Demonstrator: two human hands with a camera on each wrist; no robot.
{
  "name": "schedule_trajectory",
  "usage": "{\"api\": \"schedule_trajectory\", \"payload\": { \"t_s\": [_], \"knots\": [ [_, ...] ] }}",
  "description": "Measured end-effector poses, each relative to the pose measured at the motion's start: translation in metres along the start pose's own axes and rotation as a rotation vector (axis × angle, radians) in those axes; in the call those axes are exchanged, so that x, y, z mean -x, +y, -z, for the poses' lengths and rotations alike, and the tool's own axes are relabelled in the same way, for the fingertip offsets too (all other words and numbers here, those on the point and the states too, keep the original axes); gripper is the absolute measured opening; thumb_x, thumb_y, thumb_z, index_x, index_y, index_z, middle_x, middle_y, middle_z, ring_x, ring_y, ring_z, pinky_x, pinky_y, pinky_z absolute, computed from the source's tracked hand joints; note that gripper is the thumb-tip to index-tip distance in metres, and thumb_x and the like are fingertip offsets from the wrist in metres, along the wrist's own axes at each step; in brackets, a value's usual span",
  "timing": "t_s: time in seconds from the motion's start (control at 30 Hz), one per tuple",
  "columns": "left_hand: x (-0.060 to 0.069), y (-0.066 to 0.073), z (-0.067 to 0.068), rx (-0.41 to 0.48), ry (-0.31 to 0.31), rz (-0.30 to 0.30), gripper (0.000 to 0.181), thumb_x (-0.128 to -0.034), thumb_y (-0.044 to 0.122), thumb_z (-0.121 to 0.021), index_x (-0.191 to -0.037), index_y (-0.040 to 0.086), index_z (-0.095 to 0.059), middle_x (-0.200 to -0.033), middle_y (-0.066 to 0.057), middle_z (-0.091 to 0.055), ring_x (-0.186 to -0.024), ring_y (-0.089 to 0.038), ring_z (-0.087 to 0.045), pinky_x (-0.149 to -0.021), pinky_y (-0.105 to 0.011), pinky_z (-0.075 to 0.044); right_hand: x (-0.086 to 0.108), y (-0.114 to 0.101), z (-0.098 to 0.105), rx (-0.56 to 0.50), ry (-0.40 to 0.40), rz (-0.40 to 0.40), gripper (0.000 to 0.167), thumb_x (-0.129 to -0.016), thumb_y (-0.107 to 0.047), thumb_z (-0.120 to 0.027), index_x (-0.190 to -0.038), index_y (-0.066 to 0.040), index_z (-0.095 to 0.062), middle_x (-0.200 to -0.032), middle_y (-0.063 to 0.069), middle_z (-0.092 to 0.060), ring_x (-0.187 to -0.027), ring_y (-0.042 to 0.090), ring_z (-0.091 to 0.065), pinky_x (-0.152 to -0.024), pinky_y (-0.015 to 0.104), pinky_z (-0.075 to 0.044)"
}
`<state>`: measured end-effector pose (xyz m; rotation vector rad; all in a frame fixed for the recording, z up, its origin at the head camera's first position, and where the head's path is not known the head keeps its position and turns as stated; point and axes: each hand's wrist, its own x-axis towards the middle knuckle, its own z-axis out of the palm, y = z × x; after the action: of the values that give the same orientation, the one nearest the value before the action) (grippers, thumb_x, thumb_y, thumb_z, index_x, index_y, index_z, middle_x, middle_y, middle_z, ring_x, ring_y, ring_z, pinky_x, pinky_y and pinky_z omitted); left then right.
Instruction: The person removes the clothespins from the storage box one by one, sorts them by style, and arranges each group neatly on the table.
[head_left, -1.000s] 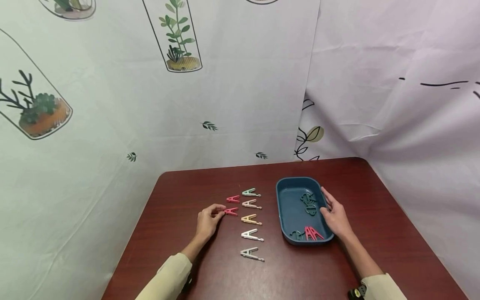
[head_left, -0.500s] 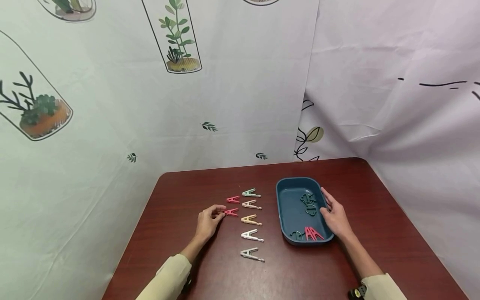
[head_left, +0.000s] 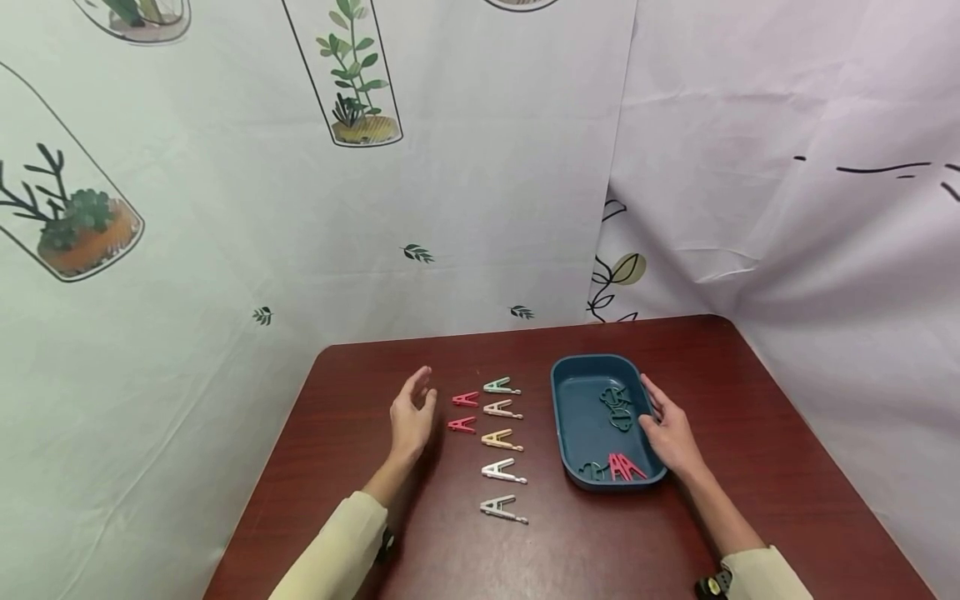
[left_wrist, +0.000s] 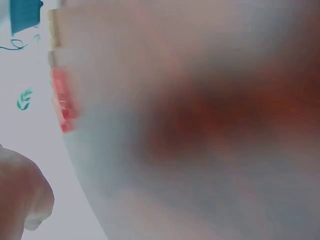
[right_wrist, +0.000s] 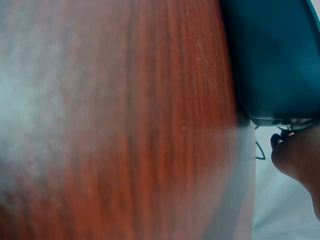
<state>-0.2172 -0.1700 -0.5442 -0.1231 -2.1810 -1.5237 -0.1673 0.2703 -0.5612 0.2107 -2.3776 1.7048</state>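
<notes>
In the head view my left hand (head_left: pixel 411 421) is lifted beside the clips, its fingers relaxed and holding nothing. Just right of it lie two red clothespins (head_left: pixel 462 425), one behind the other. A column of paler clothespins stands further right: a green one (head_left: pixel 501 386), a pinkish one (head_left: pixel 502 409), a yellow one (head_left: pixel 502 440) and white ones (head_left: pixel 503 472). My right hand (head_left: pixel 672 437) grips the right wall of a dark blue tray (head_left: pixel 558 417), thumb over the rim and fingers outside. Inside the tray are red clothespins (head_left: pixel 625 467) and dark green clips (head_left: pixel 618 408).
The dark red wooden table (head_left: pixel 375 375) backs onto a white curtain (head_left: pixel 480 208) printed with plants. Much of the left wrist view is blurred, with a red clothespin (left_wrist: pixel 63 100) near its left edge.
My left hand has let go of the nearer red clothespin and moved up and slightly left, away from it. The right hand and the tray have stayed in place.
</notes>
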Motion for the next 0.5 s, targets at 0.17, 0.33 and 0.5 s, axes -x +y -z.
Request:
{"api": "schedule_trajectory", "payload": {
  "t_s": [0.17,0.33,0.5],
  "knots": [
    [-0.014,0.021,-0.021,0.121,0.004,0.037,0.055,-0.1011,-0.001,-0.070,-0.153,0.001,-0.053,-0.154,-0.023,-0.054,-0.145,-0.037,-0.050,-0.117,-0.056,-0.040,0.001,0.001,0.000,0.008,0.002,0.007,0.072,-0.097,0.017,-0.051,-0.164,0.004,-0.030,-0.162,0.033,-0.037,-0.143,0.049,-0.043,-0.074,0.013,-0.044],
    [-0.020,0.047,-0.053,0.225,-0.032,0.058,0.062,-0.1018,0.004,-0.071,-0.158,0.002,-0.046,-0.160,-0.017,-0.049,-0.150,-0.037,-0.043,-0.122,-0.051,-0.035,0.001,0.000,0.001,0.012,-0.003,-0.015,0.072,-0.098,0.016,-0.051,-0.165,0.002,-0.030,-0.164,0.030,-0.036,-0.145,0.047,-0.041,-0.077,0.011,-0.044],
    [-0.015,0.074,-0.089,0.301,-0.100,0.074,0.069,-0.1017,0.008,-0.073,-0.162,0.002,-0.040,-0.164,-0.017,-0.045,-0.153,-0.035,-0.039,-0.124,-0.047,-0.032,0.001,0.000,0.001,0.011,-0.007,-0.017,0.071,-0.099,0.015,-0.051,-0.165,0.002,-0.029,-0.164,0.030,-0.036,-0.144,0.047,-0.043,-0.074,0.014,-0.044]
  ]
}}
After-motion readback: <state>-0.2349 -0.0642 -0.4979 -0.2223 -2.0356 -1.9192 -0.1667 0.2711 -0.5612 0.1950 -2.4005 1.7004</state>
